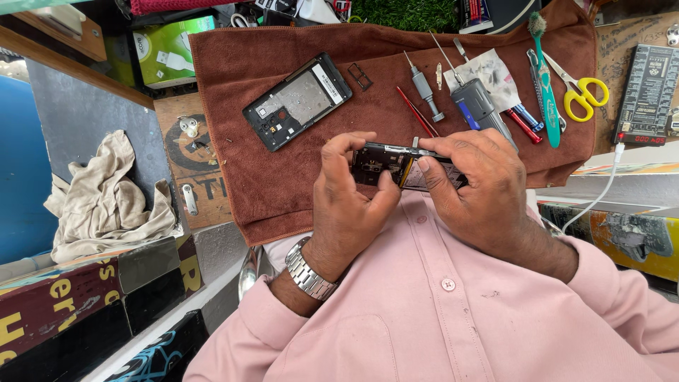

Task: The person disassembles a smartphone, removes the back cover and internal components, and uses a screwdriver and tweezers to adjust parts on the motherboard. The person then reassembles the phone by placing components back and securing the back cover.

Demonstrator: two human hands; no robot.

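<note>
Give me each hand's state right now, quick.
Left hand: closed on the left end of the opened phone, thumb against its near edge.
Right hand: closed on the phone's right end, fingers over the top.

Premises: a small phone repair stall or workbench. Evidence follows. A brown towel serves as work mat across the centre of the bench. On it, at 11 o'clock, lies an opened phone housing with a card tray beside it. At 1 o'clock sit precision screwdrivers, a grey electric screwdriver, a green brush and yellow-handled scissors. At 3 o'clock stands a black test board with red digital readout, white cable attached. A crumpled beige rag lies at 9 o'clock.
</note>
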